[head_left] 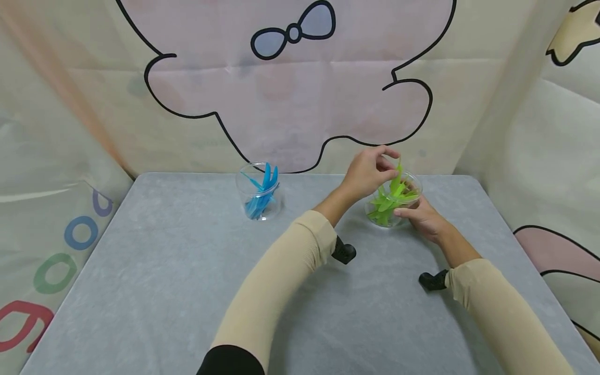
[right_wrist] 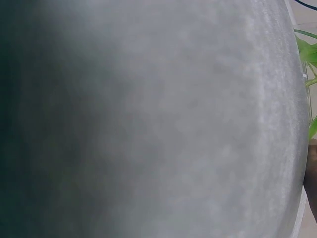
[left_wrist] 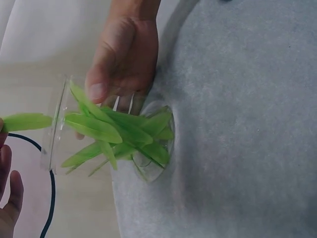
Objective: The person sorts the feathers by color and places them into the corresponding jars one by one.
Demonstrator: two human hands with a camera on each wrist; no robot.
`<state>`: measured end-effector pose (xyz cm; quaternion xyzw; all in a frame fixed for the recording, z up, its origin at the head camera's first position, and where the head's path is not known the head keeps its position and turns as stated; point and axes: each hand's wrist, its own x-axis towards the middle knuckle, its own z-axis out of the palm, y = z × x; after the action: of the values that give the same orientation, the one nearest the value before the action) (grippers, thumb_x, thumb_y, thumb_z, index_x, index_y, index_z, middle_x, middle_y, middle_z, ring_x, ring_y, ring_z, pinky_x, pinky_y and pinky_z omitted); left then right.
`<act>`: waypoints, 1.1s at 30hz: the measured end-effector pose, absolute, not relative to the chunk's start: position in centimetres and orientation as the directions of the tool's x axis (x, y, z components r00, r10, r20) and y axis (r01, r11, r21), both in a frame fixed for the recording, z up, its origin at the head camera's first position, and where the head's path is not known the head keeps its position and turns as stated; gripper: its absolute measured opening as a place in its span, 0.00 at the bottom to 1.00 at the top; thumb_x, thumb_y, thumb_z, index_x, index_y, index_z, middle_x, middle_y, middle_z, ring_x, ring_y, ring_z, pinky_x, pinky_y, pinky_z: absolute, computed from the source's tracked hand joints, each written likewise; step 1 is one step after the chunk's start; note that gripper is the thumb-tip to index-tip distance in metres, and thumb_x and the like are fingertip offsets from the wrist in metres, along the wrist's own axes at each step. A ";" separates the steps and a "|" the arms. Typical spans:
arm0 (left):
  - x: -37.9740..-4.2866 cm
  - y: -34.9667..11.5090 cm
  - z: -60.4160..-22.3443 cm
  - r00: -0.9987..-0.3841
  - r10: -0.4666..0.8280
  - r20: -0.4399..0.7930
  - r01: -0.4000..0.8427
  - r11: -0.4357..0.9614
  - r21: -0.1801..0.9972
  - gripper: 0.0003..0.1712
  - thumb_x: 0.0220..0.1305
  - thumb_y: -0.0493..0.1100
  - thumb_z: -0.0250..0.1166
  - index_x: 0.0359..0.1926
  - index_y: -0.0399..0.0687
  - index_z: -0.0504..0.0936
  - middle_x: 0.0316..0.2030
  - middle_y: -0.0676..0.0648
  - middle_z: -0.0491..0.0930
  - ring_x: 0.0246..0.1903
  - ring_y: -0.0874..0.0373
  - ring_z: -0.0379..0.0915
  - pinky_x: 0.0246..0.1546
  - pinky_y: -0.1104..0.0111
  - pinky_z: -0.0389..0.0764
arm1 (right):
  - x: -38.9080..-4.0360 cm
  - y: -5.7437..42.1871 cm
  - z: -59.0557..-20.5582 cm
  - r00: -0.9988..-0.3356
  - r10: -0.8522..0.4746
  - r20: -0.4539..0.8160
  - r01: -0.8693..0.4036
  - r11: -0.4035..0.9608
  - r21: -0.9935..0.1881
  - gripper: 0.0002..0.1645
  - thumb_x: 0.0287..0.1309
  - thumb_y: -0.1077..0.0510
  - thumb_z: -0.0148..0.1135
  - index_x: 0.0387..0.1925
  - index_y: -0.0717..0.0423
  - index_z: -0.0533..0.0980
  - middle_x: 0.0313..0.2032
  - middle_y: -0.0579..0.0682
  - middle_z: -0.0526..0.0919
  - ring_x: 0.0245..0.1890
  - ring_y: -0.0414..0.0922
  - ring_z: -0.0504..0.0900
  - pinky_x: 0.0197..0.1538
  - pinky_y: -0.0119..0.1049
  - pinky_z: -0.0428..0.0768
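Observation:
Green feathers (left_wrist: 126, 126) fill a clear plastic cup (left_wrist: 48, 153), which stands at the far right of the table in the head view. My right hand (head_left: 427, 219) holds this cup from its right side, thumb on the near wall. Above the rim, my left hand (head_left: 367, 172) pinches one green feather (left_wrist: 27, 122) between thumb and finger. The feather's lower end is at the cup's mouth in the left wrist view. The right wrist view is mostly blurred grey cloth, with a sliver of the right hand (right_wrist: 311, 173) at its edge.
A second clear cup (head_left: 276, 208) with blue feathers (head_left: 260, 200) stands to the left, near the table's back edge. Grey cloth covers the table (head_left: 154, 260). A printed curtain (head_left: 281, 104) hangs directly behind it.

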<state>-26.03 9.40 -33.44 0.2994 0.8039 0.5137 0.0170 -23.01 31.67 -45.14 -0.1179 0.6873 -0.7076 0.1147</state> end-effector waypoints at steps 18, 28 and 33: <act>-25.9 10.0 -35.1 -0.850 0.497 0.176 0.428 0.457 0.780 0.19 0.66 0.41 0.68 0.57 0.52 0.79 0.33 0.57 0.84 0.33 0.68 0.78 0.33 0.76 0.76 | -22.9 31.4 -45.0 -0.952 -0.305 0.001 0.007 -0.026 -1.000 0.44 0.61 0.74 0.58 0.71 0.43 0.55 0.65 0.41 0.65 0.64 0.34 0.65 0.63 0.27 0.61; -25.9 10.1 -35.2 -0.848 0.504 0.165 0.438 0.491 0.753 0.19 0.65 0.41 0.69 0.57 0.52 0.79 0.34 0.57 0.83 0.33 0.67 0.77 0.33 0.76 0.76 | -22.9 31.3 -44.9 -0.951 -0.310 0.019 -0.001 -0.058 -0.998 0.43 0.60 0.75 0.58 0.70 0.44 0.56 0.63 0.41 0.68 0.62 0.35 0.68 0.61 0.27 0.62; -25.8 10.2 -35.3 -0.839 0.521 0.158 0.454 0.511 0.730 0.20 0.66 0.41 0.68 0.58 0.53 0.79 0.34 0.57 0.82 0.32 0.68 0.77 0.32 0.76 0.75 | -22.9 31.4 -45.1 -0.952 -0.306 0.007 0.008 -0.049 -0.999 0.44 0.60 0.75 0.58 0.71 0.44 0.54 0.63 0.40 0.68 0.62 0.34 0.68 0.62 0.26 0.62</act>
<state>-25.83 10.25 -35.31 0.2808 0.8681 0.4073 0.0410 -22.86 31.44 -45.06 -0.1092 0.6807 -0.7160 0.1096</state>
